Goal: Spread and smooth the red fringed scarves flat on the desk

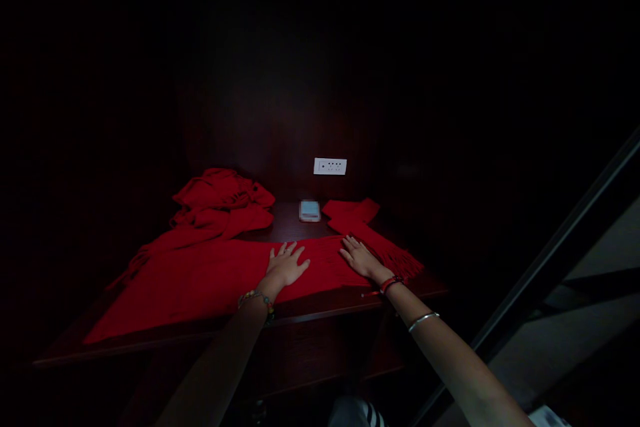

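Note:
A long red scarf (200, 280) lies spread along the front of a dark wooden desk (320, 310). My left hand (287, 267) rests flat on its middle, fingers spread. Farther right, my right hand (363, 259) presses flat on the same cloth near its right end, fingers stretched forward. Behind the left part sits a crumpled heap of red cloth (223, 197). Another red scarf (355, 217), folded and with a fringe, lies behind and beside my right hand. Neither hand grasps anything.
A small box-like object with a pale blue top (310, 210) stands at the back of the desk. Above it, a white power socket (330, 166) is set in the dark wall. A slanted metal-edged frame (550, 247) rises at the right. Much of the surroundings is too dark to make out.

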A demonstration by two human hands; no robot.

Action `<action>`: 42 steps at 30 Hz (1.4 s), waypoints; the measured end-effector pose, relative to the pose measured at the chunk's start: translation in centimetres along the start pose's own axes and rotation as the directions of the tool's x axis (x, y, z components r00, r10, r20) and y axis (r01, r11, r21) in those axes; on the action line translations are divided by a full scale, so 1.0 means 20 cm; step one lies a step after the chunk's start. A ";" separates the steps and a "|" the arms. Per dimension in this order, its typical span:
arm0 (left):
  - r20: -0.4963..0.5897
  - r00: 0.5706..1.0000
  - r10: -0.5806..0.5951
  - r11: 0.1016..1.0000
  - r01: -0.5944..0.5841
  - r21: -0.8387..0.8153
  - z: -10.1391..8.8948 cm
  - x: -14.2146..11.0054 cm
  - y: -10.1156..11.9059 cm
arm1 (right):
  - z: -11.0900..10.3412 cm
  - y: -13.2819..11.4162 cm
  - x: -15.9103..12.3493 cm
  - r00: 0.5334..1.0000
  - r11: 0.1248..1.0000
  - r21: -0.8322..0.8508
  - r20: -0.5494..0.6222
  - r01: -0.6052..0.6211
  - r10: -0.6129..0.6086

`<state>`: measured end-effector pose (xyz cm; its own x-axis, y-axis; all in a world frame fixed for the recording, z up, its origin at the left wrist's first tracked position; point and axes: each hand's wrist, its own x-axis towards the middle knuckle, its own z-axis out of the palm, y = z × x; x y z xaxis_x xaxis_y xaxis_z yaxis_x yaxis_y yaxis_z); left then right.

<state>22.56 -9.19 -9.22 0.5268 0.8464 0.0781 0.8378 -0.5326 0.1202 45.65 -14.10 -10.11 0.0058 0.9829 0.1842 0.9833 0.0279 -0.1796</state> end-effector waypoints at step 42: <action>-0.123 0.916 0.382 0.905 -0.343 0.253 -0.12 -0.43 -0.07 | -0.14 -0.32 -0.35 0.794 0.745 -0.336 0.013 0.577 -0.608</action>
<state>16.54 -15.86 -7.77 0.7848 0.5717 0.2393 0.6134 -0.7715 -0.1687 39.83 -21.56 -7.57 -0.5960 0.7653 0.2430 0.7968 0.5264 0.2967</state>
